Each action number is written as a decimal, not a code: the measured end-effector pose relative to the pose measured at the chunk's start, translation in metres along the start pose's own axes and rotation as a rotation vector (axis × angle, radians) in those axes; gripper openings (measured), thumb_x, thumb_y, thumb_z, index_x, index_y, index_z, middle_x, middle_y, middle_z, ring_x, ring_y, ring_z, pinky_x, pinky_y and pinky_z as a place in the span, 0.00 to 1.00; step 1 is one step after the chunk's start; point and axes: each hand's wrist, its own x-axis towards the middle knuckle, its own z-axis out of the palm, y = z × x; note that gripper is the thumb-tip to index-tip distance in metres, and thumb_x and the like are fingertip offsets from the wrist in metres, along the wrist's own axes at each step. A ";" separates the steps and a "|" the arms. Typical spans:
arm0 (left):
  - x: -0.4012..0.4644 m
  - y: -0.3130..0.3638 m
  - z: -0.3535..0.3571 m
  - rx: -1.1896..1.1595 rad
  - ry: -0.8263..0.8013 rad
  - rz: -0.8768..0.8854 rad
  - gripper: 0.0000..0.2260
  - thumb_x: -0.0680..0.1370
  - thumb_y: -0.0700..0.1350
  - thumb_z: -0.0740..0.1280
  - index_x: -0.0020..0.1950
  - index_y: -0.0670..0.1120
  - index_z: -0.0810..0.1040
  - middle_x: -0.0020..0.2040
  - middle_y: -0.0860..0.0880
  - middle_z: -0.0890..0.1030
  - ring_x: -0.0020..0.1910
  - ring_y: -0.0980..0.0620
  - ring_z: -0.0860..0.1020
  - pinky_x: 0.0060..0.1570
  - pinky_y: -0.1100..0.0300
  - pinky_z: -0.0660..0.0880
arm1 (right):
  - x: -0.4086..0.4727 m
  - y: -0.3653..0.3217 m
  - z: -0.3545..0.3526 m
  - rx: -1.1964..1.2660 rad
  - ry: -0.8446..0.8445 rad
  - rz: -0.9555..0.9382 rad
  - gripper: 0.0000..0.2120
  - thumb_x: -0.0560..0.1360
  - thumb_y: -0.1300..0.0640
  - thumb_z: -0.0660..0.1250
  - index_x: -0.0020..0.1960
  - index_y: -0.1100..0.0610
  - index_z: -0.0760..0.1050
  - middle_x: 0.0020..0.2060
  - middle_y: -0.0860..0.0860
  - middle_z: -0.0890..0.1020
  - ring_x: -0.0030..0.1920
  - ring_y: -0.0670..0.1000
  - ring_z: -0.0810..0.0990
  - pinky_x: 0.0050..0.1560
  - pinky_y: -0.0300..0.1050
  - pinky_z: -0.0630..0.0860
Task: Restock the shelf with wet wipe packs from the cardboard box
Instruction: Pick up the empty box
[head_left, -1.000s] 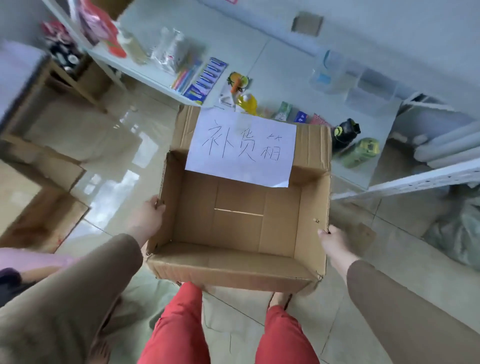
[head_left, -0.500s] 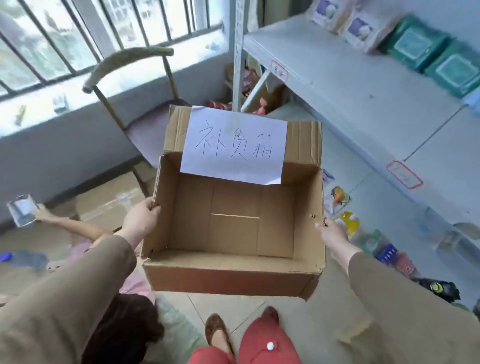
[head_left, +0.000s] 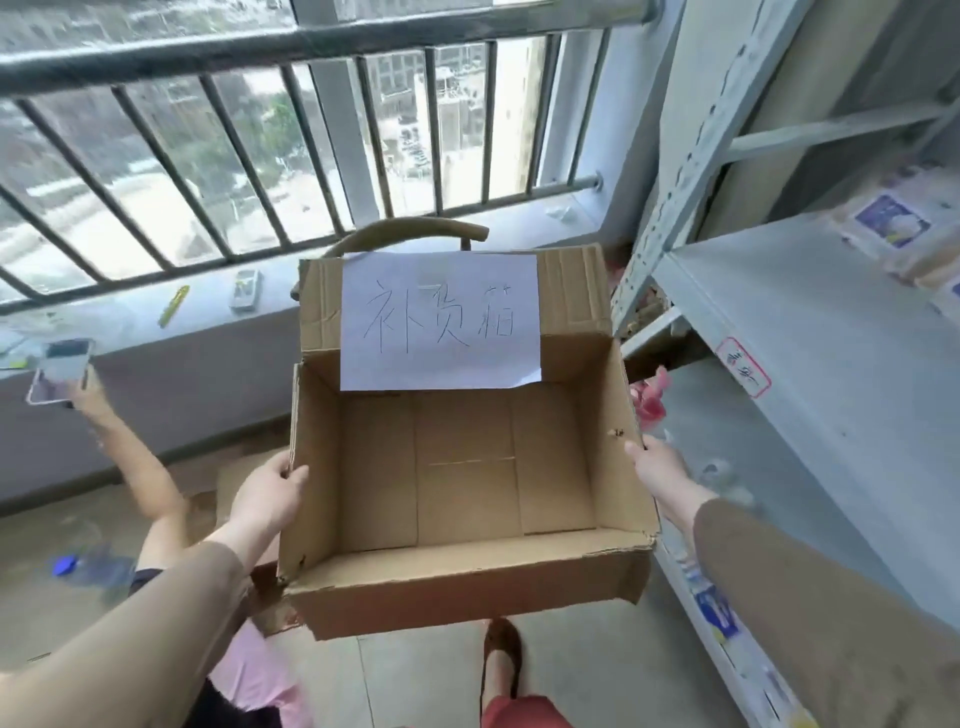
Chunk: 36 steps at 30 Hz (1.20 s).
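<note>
- Since half a second ago the view has swung up: the barred window (head_left: 218, 156) now fills the top, where before the shelf with green packs showed at the right; the cardboard box (head_left: 467, 499) stays held the same way, open and empty.
- The chair (head_left: 410, 236) behind the box now shows only its curved back rail above the far flap.
- The left hand (head_left: 270, 493) is closed on the box's left wall, thumb hooked over the rim; the arm reaches forward in a tan sleeve.
- The right hand (head_left: 657, 465) clasps the right wall from outside, fingers mostly hidden behind it.
- The box is plain corrugated brown, edges torn at the near corners, with a white paper sheet (head_left: 439, 322) bearing handwritten characters on its far flap.
- A wet wipe pack (head_left: 893, 228), soft and pale with a blue label, lies on the grey metal shelf (head_left: 810, 364) at the right.
- Another person's hand at the left raises a phone (head_left: 60, 370).
</note>
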 end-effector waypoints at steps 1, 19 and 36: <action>0.015 0.006 0.000 -0.021 0.006 -0.020 0.12 0.81 0.47 0.63 0.63 0.48 0.78 0.56 0.47 0.82 0.50 0.45 0.77 0.49 0.55 0.70 | 0.018 -0.018 0.000 0.014 -0.006 0.001 0.24 0.83 0.47 0.57 0.76 0.55 0.65 0.75 0.56 0.69 0.73 0.61 0.68 0.72 0.58 0.65; 0.213 0.041 0.030 -0.129 -0.104 -0.154 0.17 0.81 0.52 0.63 0.69 0.52 0.74 0.61 0.51 0.81 0.58 0.47 0.80 0.62 0.47 0.75 | 0.221 -0.171 0.043 0.021 -0.001 0.037 0.21 0.84 0.52 0.57 0.73 0.61 0.69 0.71 0.57 0.72 0.72 0.60 0.69 0.69 0.52 0.65; 0.236 0.066 0.052 0.009 -0.108 -0.244 0.14 0.81 0.50 0.61 0.66 0.50 0.74 0.57 0.48 0.82 0.55 0.43 0.79 0.56 0.50 0.75 | 0.280 -0.188 0.046 -0.093 -0.038 -0.024 0.18 0.84 0.49 0.55 0.66 0.56 0.75 0.62 0.57 0.79 0.62 0.60 0.76 0.64 0.57 0.72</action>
